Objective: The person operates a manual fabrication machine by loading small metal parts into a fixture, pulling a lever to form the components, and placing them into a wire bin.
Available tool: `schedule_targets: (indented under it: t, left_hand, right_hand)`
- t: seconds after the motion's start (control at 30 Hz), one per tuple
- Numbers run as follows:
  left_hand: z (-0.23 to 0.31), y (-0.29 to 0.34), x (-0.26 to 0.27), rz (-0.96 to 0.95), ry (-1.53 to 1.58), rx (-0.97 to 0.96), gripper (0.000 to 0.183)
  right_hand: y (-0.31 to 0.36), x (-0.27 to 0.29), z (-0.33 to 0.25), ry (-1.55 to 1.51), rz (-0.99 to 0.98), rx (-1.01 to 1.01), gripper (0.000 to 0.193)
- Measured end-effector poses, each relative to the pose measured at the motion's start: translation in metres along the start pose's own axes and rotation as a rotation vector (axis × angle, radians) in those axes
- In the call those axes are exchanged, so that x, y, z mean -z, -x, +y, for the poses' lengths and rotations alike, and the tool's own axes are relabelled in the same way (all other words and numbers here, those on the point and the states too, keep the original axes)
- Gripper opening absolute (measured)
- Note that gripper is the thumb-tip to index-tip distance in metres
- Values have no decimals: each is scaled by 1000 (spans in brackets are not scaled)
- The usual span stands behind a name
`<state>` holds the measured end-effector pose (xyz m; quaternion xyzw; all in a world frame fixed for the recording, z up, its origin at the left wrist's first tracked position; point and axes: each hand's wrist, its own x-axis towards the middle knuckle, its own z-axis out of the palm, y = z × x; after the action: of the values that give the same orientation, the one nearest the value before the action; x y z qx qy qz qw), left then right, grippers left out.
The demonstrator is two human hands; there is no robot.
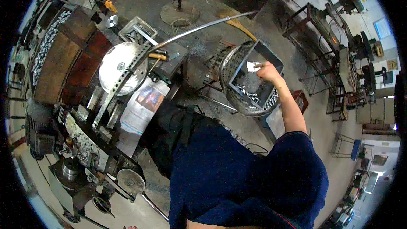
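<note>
My right hand [268, 72] reaches over a grey rectangular bin [241, 71]. Its fingers close on the right edge of a small white slip of paper [252, 66]. Small shiny metal parts [253, 97] lie in the near end of the bin, below the hand. The bin rests on a round perforated metal basin [224, 70]. Only a few fingertips of my left hand [130, 227] show at the lower edge, and whatever they touch is out of sight.
On my left stands a machine with a large round disc [121, 68] and a perforated bar. A printed sheet [146, 101] and a yellow-handled tool [157, 56] lie beside it. A long curved metal rod [195, 29] crosses ahead. Metal racks [316, 46] stand at right.
</note>
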<state>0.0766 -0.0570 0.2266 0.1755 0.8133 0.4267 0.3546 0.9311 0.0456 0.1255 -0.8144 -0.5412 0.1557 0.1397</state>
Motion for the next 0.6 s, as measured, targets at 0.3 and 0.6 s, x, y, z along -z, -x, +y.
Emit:
schedule_targets:
  t: [0.3, 0.6]
  left_hand:
    - [10, 26, 17, 40, -28, 21, 47]
    - [20, 59, -10, 34, -26, -104, 47]
  right_hand:
    - [65, -92, 53, 385, -225, 112, 7]
    - [62, -69, 4, 336, -155, -149, 14]
